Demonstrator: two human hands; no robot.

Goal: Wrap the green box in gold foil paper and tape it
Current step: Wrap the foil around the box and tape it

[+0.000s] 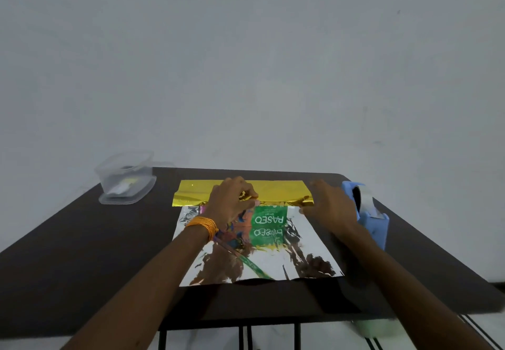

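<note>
Pinching the folded edge of the gold foil paper (273,192) over the green box (270,218) with the left hand (232,203) — thumb and forefinger pressed together, the rest curled. Resting the right hand (332,206) on the foil at the box's right end; pinching or pressing, cannot tell — fingertips hidden. Box mid-sheet, only its near face showing. Right of the box, a blue tape dispenser (367,214) partly behind the wrist; left of it, a blurred clear container (125,180).
</note>
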